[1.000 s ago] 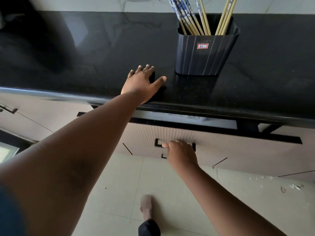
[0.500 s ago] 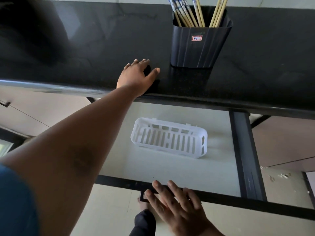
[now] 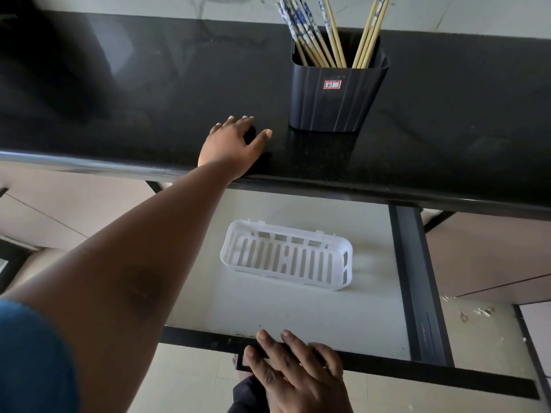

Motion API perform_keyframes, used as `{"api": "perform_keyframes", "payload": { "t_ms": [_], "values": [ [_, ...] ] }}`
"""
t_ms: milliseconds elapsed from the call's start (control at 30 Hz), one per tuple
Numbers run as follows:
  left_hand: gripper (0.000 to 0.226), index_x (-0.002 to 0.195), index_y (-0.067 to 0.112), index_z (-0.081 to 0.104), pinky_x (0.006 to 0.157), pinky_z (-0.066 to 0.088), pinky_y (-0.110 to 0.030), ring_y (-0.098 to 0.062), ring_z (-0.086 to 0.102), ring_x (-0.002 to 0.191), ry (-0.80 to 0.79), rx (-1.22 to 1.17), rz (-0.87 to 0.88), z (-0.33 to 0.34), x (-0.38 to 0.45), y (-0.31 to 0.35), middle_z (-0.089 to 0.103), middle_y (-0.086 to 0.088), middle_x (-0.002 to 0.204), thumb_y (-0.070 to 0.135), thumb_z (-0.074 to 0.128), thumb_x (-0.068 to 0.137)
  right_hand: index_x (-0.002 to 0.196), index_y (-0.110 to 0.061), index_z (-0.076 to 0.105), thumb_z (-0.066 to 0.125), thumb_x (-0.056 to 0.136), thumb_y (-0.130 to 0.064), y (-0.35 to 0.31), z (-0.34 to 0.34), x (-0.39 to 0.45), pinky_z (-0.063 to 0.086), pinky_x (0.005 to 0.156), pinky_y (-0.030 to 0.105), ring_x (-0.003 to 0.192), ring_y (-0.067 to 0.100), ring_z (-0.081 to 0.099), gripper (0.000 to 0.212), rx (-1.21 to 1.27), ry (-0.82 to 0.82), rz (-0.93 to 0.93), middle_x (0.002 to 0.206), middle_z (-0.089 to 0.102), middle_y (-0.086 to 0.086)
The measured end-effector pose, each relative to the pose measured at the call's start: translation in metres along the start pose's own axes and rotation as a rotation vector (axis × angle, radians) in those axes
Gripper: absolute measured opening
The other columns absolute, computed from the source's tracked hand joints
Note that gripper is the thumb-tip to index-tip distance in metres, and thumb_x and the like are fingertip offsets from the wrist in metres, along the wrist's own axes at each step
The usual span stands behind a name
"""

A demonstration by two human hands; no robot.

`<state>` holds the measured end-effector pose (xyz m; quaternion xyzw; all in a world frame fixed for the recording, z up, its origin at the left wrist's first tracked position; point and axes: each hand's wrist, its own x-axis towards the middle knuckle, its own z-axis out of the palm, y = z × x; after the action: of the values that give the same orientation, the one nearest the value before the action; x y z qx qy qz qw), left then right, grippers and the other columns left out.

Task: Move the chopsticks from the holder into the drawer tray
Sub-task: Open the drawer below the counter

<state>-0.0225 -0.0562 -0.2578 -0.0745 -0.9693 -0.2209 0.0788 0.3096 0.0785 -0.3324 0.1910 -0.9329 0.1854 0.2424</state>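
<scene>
A dark ribbed holder (image 3: 338,96) stands on the black countertop (image 3: 149,99) with several chopsticks (image 3: 325,31) sticking up out of it, some patterned blue and white, some plain bamboo. Below the counter the drawer (image 3: 298,317) is pulled out, and a white slotted tray (image 3: 286,259) lies inside it with nothing in it. My left hand (image 3: 231,144) rests flat on the counter edge, left of the holder. My right hand (image 3: 293,365) lies with straight fingers over the drawer's black front edge and handle.
The drawer's dark side rail (image 3: 417,287) runs along its right side. Beige cabinet fronts (image 3: 489,251) flank the drawer. Tiled floor (image 3: 190,383) lies below, with small debris at the right. A foot shows under my right hand.
The drawer went from nearly shut to pulled fully out, revealing the white tray. My right hand came toward me with the handle and now lies flat on it. My left hand stayed put.
</scene>
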Motion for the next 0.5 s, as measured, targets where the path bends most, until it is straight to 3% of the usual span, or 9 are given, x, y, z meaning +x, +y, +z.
{"api": "perform_keyframes", "payload": {
  "t_ms": [67,167,233,333,500],
  "values": [
    [0.067,0.141,0.020,0.048,0.115,0.023,-0.040,-0.023,0.028,0.144,0.006,-0.012,0.009,0.001,0.001,-0.001,0.044,-0.001,0.150,0.064,0.037,0.092,0.099,-0.038,0.076,0.065,0.078,-0.040,-0.001,-0.009,0.012,0.045,0.077,0.028,0.082,0.006,0.069,0.023,0.102,-0.050,0.058,0.101,0.075,-0.019],
    [0.071,0.140,0.020,0.049,0.115,0.022,-0.040,-0.025,0.028,0.143,-0.001,-0.014,0.028,0.003,0.003,-0.006,0.045,-0.002,0.150,0.068,0.034,0.090,0.110,-0.035,0.069,0.065,0.076,-0.049,0.012,-0.029,0.035,0.052,0.076,0.023,0.078,0.004,0.065,0.037,0.267,-0.178,0.261,0.086,0.072,-0.017],
    [0.071,0.140,0.020,0.049,0.116,0.020,-0.040,-0.025,0.028,0.144,0.001,-0.027,0.050,0.004,0.003,-0.008,0.045,-0.004,0.149,0.068,0.033,0.090,0.124,-0.032,0.064,0.058,0.083,-0.049,0.034,-0.034,0.051,0.052,0.088,0.023,0.098,0.004,0.065,0.044,0.277,-0.217,0.461,0.110,0.071,-0.014],
    [0.067,0.141,0.018,0.046,0.119,0.014,-0.038,-0.025,0.023,0.146,0.033,-0.004,0.121,0.003,-0.003,-0.008,0.042,-0.005,0.152,0.061,0.031,0.093,0.143,-0.026,0.043,0.056,0.092,-0.039,0.079,-0.029,0.070,0.042,0.104,0.028,0.126,0.011,0.051,0.054,0.197,-0.370,0.756,0.141,0.053,-0.007],
    [0.071,0.155,0.017,0.007,0.120,-0.009,-0.040,-0.022,-0.014,0.149,0.011,0.088,0.234,0.010,-0.067,-0.016,-0.006,-0.007,0.163,0.055,0.024,0.099,0.153,-0.018,0.017,0.054,0.096,-0.029,0.128,-0.011,0.081,0.045,0.100,0.037,0.136,0.028,0.041,0.069,0.261,-0.518,1.129,0.157,0.031,0.008]
  ]
}}
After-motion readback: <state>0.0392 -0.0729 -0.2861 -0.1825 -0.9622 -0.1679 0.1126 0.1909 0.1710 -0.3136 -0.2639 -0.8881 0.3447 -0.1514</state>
